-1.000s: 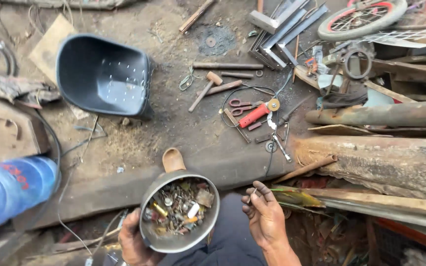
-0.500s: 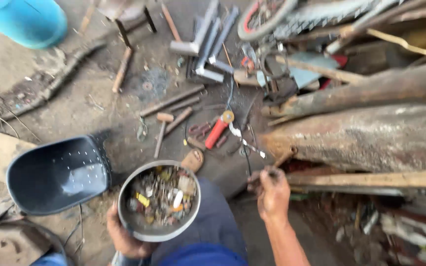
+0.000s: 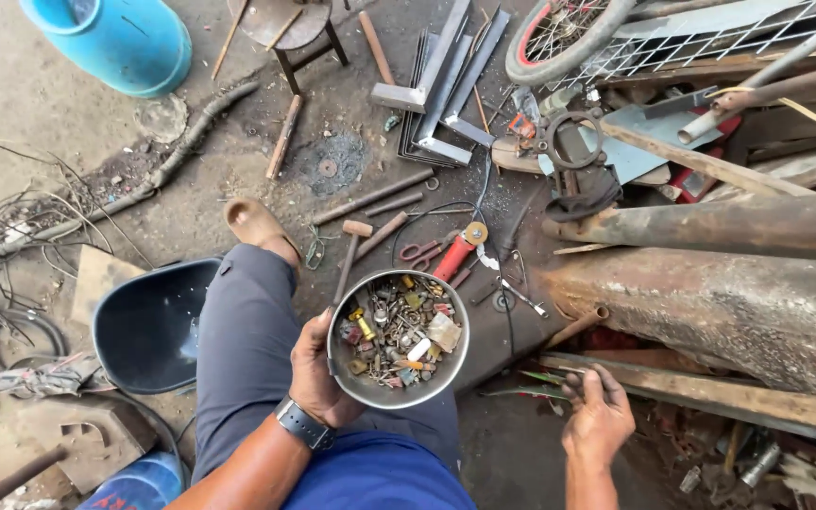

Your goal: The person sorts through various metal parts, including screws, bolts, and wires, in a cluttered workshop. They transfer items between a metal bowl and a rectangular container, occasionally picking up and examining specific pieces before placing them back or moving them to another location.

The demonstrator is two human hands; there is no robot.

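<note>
Bowl (image 3: 399,338) higher now, over perhaps oily ground (image 3: 68,170)

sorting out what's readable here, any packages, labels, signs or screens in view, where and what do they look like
Dark smartwatch: on the left wrist, just below the left hand that holds the round metal bowl of mixed scrap hardware; black band, its face too small to show a display.
Otherwise no packages, labels, signs or screens can be made out among the tools and scrap on the ground.
The right hand holds something small and dark, too small to identify.

Blue barrel (image 3: 110,38), dark basin (image 3: 148,326), bicycle wheel (image 3: 559,38).
</note>
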